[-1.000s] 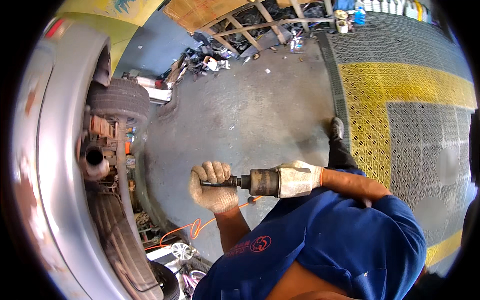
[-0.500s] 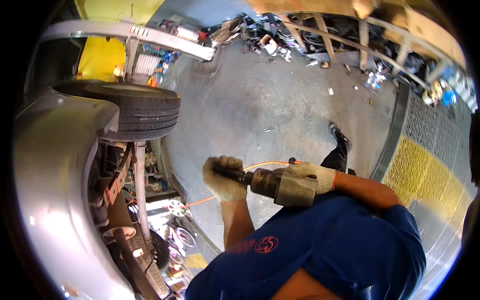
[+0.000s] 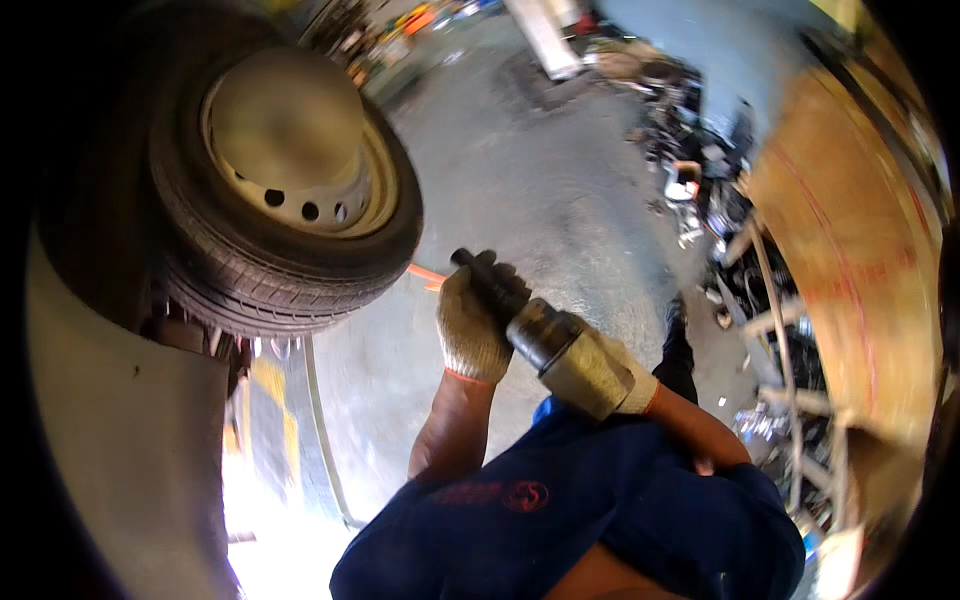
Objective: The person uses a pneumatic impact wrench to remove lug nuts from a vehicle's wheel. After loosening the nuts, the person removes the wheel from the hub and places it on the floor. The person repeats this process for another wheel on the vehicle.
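In front of my chest I carry a dark, heavy impact wrench (image 3: 578,372), tilted with its nose up and to the left. A long black socket (image 3: 487,288) sticks out of its front. My left hand (image 3: 466,325), in a knitted white glove, is closed around that socket. Gloved as well, my right hand (image 3: 627,376) grips the rear of the wrench; its fingers are partly hidden behind the body. Up and left of the socket's tip, apart from it, is a car wheel (image 3: 375,215) with a black tire and a pale steel rim, its round holes showing.
The car's pale body panel (image 3: 125,430) fills the lower left. An orange hose (image 3: 428,276) shows behind my left hand. Piled parts (image 3: 690,195) lie along the far right, by a wooden frame (image 3: 775,340) and a large brown board (image 3: 840,240). Grey floor (image 3: 540,190) lies between.
My view has turned left and come nearer the wheel, whose rim face now shows. The wrench has gone from nearly level to pointing more upward, still in both hands.
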The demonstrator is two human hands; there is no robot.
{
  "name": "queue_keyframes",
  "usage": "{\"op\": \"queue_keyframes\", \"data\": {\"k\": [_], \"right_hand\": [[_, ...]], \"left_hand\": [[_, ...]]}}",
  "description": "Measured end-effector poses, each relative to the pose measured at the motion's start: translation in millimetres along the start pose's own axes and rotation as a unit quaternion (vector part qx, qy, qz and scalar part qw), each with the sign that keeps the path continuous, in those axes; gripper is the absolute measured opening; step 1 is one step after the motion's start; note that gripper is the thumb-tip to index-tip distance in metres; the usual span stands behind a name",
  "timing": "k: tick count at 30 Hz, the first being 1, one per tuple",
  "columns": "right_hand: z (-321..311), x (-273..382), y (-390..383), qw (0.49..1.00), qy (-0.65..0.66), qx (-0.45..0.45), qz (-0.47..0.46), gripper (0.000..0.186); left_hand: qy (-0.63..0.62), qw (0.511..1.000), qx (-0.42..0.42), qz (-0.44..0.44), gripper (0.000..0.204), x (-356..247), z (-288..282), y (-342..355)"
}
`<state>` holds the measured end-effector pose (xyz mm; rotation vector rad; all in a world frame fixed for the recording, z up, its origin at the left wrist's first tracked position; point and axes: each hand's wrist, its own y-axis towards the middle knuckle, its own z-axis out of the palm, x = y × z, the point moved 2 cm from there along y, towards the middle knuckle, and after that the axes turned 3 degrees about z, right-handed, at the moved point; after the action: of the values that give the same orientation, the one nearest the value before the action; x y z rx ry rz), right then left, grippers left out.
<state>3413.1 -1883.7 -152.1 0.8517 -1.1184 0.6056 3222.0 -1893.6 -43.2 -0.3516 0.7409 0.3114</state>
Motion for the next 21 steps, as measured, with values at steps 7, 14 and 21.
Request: {"op": "queue_keyframes", "data": {"k": [7,14,21], "right_hand": [[-126,2,170,0.956,0.086,0.219,0.175,0.074],[-175,-6,352,0.939,-0.127,0.32,0.001,0.079],[-173,-35,521,0.885,0.165,0.387,0.201,0.062]], "left_hand": [[-0.086,0.982,-0.083,0.145,0.035,-12,19,105],[-0.106,0.953,-0.068,0.275,0.044,-79,21,209],[0.636,0.656,-0.304,0.267,0.039,-190,38,300]]}}
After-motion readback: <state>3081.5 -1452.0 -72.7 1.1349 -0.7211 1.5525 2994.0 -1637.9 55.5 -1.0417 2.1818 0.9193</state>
